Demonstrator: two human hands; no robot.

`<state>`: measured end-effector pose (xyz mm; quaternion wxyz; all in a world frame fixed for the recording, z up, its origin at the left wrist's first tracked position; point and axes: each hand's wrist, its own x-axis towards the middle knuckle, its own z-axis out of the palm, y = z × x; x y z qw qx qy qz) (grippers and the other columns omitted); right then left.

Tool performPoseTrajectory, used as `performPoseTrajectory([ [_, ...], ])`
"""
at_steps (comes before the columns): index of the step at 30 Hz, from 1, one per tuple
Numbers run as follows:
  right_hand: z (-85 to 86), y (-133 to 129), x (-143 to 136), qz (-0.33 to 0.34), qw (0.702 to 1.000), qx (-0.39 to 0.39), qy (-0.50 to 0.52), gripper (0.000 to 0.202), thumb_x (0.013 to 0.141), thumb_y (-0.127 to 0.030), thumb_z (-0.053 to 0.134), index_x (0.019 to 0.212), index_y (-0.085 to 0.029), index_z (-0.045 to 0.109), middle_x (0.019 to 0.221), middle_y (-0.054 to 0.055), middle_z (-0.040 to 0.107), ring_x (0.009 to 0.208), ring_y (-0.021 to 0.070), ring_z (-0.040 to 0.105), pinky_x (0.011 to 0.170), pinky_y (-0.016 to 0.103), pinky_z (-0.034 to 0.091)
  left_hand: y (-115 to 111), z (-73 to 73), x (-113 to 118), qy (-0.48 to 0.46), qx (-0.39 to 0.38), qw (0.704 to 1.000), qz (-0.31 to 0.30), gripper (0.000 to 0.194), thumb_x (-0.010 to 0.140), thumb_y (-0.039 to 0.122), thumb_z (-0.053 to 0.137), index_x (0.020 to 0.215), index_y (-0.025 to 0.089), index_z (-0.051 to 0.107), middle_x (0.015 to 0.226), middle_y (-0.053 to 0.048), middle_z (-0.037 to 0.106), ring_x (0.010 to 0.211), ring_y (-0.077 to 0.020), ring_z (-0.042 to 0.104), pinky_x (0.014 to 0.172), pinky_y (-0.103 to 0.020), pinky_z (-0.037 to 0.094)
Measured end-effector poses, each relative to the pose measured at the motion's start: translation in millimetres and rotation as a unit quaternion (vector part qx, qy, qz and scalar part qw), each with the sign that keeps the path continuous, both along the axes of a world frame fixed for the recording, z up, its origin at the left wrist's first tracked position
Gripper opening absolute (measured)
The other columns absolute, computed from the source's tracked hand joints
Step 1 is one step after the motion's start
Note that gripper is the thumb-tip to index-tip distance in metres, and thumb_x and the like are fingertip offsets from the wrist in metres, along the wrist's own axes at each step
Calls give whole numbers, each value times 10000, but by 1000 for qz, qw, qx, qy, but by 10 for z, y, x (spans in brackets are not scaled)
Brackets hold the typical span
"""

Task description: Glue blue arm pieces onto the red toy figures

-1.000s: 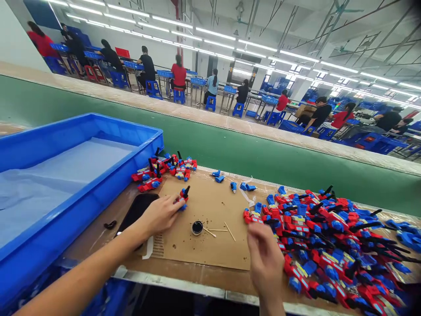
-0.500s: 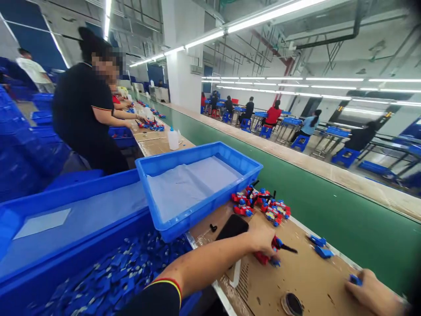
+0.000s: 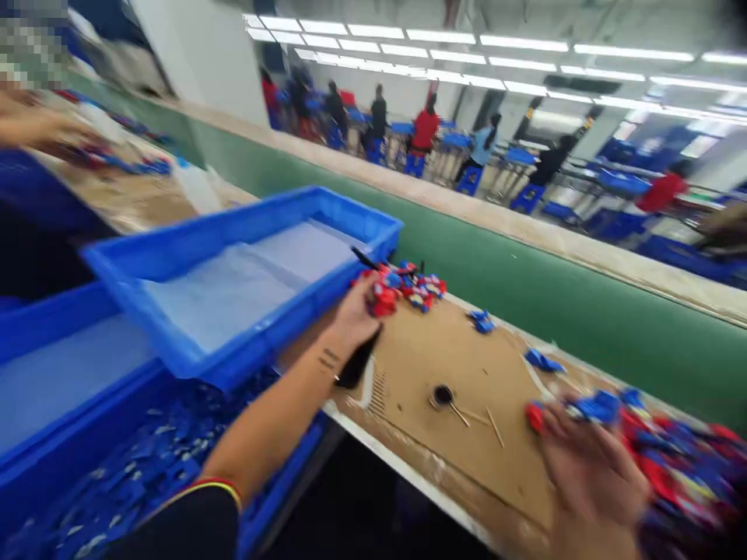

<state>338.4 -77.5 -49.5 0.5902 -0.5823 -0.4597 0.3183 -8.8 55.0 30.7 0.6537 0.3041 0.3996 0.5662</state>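
Note:
My left hand point(image 3: 355, 313) is closed round a red and blue toy figure point(image 3: 384, 295), beside a cluster of similar toys point(image 3: 425, 292) at the blue tray's near corner. A thin black rod point(image 3: 362, 257) sticks up by it. On the right, my right hand point(image 3: 592, 467) is blurred, its fingers bent round a red and blue toy piece point(image 3: 601, 406). That hand is next to a heap of red and blue toys point(image 3: 682, 459). Loose blue parts point(image 3: 482, 320) and another blue part point(image 3: 544, 360) lie along the table's far edge.
A paper-lined blue tray point(image 3: 198, 365) stands left of the table, over a bin of blue parts point(image 3: 140, 451). A black phone point(image 3: 357, 362), a small dark pot point(image 3: 442, 395) and thin sticks point(image 3: 495, 428) lie on the cardboard. A green conveyor point(image 3: 496, 264) runs behind.
The view has turned right, showing the toy heap. My left hand has carried its toy to the cluster by the tray. My right hand has come to the heap.

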Motion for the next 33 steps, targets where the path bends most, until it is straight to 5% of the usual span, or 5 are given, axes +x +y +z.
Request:
performPoseTrajectory([
  [6,95,-332,-564,27,976,-24,214,389,877,-384,692,1221,-357,512,1103,31,638,810,112,614,638,194,480,-583,-278,-317,-134,-121,979,97,124,935,219,607,1059,221,620,915,-4,684,772,-182,702,660,-300,599],
  [10,117,-356,-744,101,992,-61,34,380,868,-342,762,1142,-244,517,1125,66,678,883,151,673,786,272,562,-1046,-478,-342,-106,-102,984,105,609,528,332,967,1063,256,685,921,6,706,718,-135,674,656,-228,601],
  [15,207,-88,-900,201,938,-43,-279,242,930,-327,695,1127,-199,638,1033,46,670,891,133,620,791,245,506,-1335,-659,-276,-119,-182,972,90,653,418,343,1000,974,159,710,989,-73,722,779,-122,685,754,-187,597],
  [19,299,116,-993,234,898,4,-372,225,954,-249,650,1173,-209,617,1043,13,678,918,113,643,816,224,507,-1467,-740,-264,-145,-226,962,51,677,349,393,1010,902,155,699,779,-21,663,661,-102,635,660,-197,583],
  [33,205,169,-978,238,871,24,-430,404,904,-100,625,1281,-245,605,1159,-34,668,1060,62,639,956,148,479,-1489,-762,-215,-162,-150,975,-5,537,660,289,922,824,136,434,736,29,627,677,-73,636,646,-165,563],
])
